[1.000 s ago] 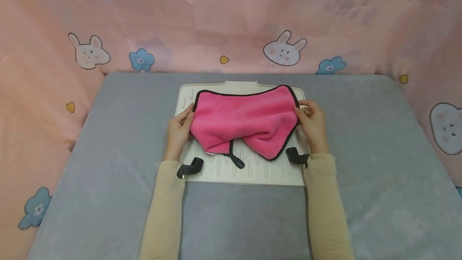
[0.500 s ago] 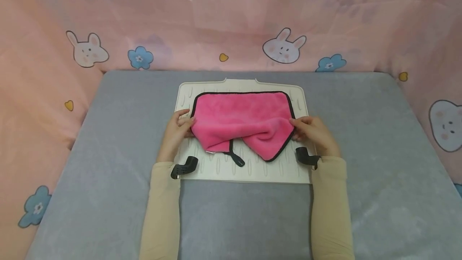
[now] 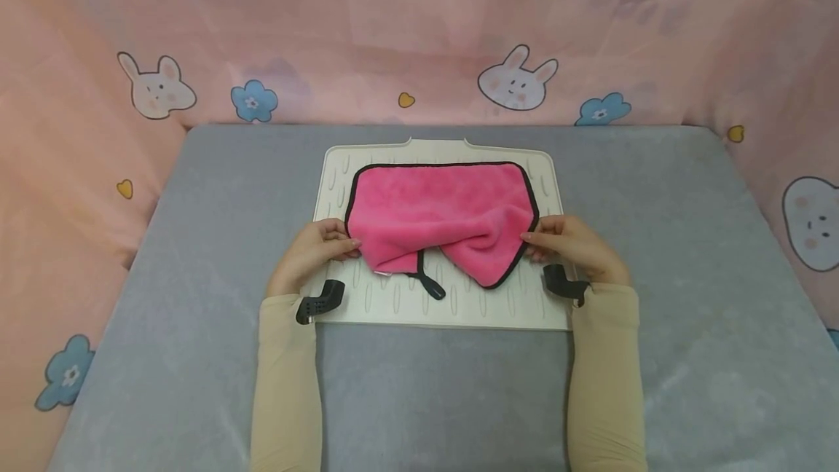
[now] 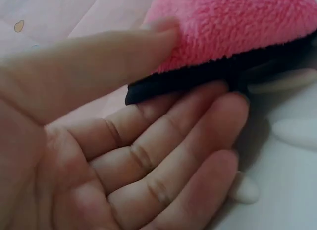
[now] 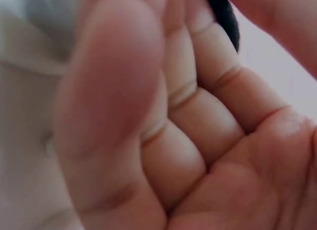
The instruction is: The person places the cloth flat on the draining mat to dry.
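Note:
A pink plush cloth (image 3: 439,199) with black edging lies on the cream ribbed mat (image 3: 459,312) in the head view. Its back part is flat, while the front is bunched and folded, with a black hanging loop (image 3: 432,287) sticking out. At the cloth's left edge my left hand (image 3: 314,250) pinches it; the left wrist view shows the thumb over the pink pile (image 4: 237,27) and the fingers under the black border. My right hand (image 3: 573,242) pinches the right edge. In the right wrist view the fingers (image 5: 114,81) hide most of the cloth, leaving a bit of black edging.
A grey fabric-covered table (image 3: 164,297) extends around the mat. Behind it and at both sides hangs a pink curtain (image 3: 406,20) with rabbits and flowers. A black curved bracket sits at each wrist.
The back edge of the cloth, earlier wavy with its right corner raised, now lies straight on the mat. Both hands have slid toward the front along the side edges.

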Demonstrator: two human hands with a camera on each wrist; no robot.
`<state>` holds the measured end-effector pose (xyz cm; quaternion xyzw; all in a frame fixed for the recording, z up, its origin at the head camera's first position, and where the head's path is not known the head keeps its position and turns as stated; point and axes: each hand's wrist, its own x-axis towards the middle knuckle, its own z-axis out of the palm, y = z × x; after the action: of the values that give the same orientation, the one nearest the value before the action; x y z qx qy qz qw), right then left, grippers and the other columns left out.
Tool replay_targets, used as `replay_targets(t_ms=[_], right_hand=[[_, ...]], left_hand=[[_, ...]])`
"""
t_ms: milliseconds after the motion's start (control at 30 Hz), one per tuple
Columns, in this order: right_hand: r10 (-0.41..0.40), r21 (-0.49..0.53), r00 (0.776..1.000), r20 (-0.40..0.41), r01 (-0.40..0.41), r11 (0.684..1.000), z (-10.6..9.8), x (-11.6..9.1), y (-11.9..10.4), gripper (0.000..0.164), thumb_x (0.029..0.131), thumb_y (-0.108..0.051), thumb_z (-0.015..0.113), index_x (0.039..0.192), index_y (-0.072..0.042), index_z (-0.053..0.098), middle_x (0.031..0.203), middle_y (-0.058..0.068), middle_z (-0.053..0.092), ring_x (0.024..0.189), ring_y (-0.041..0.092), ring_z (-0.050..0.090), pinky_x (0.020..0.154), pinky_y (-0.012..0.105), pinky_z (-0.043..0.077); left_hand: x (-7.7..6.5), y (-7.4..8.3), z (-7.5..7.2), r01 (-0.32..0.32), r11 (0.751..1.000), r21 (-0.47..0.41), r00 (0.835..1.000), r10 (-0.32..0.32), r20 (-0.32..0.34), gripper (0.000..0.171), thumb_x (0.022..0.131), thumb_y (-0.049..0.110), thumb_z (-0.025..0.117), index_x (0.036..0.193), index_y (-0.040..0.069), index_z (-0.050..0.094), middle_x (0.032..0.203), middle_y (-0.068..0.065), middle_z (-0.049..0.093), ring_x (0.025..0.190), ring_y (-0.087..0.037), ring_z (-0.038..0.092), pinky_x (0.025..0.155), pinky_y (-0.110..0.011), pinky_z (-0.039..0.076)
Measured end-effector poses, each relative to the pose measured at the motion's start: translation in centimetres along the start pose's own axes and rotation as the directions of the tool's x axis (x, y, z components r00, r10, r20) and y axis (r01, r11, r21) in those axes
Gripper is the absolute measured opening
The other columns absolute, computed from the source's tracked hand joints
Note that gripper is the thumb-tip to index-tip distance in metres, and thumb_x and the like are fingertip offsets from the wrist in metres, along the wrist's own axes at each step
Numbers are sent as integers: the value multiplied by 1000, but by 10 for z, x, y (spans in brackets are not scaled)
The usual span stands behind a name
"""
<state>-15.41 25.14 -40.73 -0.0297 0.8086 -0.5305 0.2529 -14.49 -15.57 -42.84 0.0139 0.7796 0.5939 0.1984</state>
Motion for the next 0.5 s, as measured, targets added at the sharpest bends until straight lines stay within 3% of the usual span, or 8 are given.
replay_targets(t_ms=[167, 300, 500], right_hand=[[-56, 28, 997, -47, 57, 998, 1, 1, -1, 26, 96, -14, 54, 89, 12, 54, 75, 8, 63, 69, 15, 62, 67, 26, 53], [-94, 88, 991, -99, 103, 991, 1, 2, -1, 25, 98, -15, 51, 91, 9, 48, 75, 3, 65, 70, 15, 65, 68, 27, 54], [-115, 174, 975, -191, 149, 973, 0, 2, -2, 19, 99, -13, 50, 92, 5, 48, 70, -1, 67, 64, 13, 65, 63, 26, 54]], left_hand=[[0, 2, 2, -40, 997, -62, 999, 39, -23, 13, 88, 4, 64, 91, -4, 55, 84, -8, 70, 74, -9, 66, 71, -22, 50], [1, 4, 3, -58, 985, -164, 997, 48, -67, 10, 92, 4, 58, 94, -5, 53, 82, -2, 68, 74, -10, 66, 74, -25, 53], [3, 5, 4, -80, 965, -249, 988, 44, -148, 6, 95, 2, 52, 95, -3, 49, 73, 4, 63, 67, -7, 62, 67, -22, 53]])
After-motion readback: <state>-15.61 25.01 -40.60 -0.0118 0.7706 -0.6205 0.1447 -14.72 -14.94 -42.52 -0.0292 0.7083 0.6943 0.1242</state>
